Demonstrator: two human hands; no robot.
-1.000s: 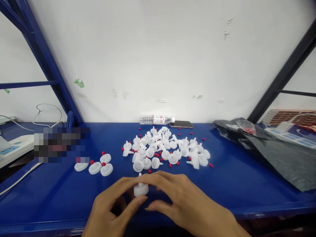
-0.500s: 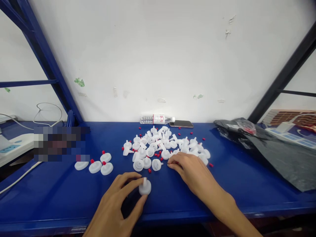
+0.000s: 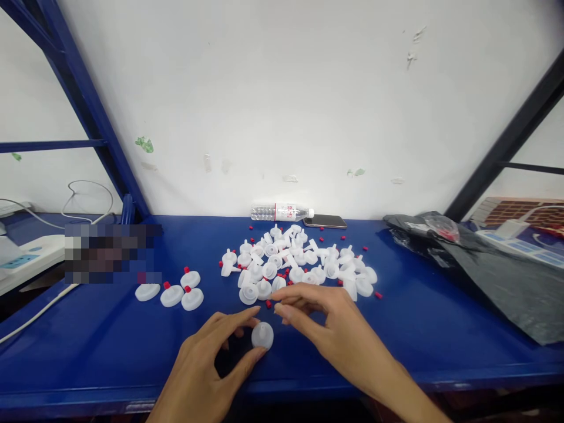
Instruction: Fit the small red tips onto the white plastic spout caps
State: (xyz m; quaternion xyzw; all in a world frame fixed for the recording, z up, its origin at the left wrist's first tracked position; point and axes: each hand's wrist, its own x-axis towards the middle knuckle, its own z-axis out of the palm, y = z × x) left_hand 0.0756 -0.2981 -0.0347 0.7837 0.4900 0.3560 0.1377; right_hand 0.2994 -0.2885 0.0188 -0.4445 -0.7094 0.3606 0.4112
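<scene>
Between the thumb and fingers of my left hand (image 3: pixel 215 352) is a white plastic nozzle cap (image 3: pixel 262 336), its spout pointing up and bare. My right hand (image 3: pixel 326 314) hovers with thumb and index finger slightly apart, their tips just right of a small red tip cap (image 3: pixel 268 304) lying on the table. Beyond both hands spreads a heap of white nozzle caps (image 3: pixel 270 270), some upright, others tipped over, with small red caps scattered among them. To the left, several white caps with red tips fitted (image 3: pixel 192 299) stand in a loose group.
A clear water bottle (image 3: pixel 282 212) and a phone (image 3: pixel 325 221) lie by the wall on the blue table (image 3: pixel 110 352). Black plastic bags (image 3: pixel 476 282) cover the right side. A white power strip (image 3: pixel 33 258) with cables sits at far left, beside a blue frame post (image 3: pixel 90 111).
My right hand has moved left and nearer, from the heap's front edge to beside the loose red tip cap. The nozzle cap in my left hand now tilts more toward me.
</scene>
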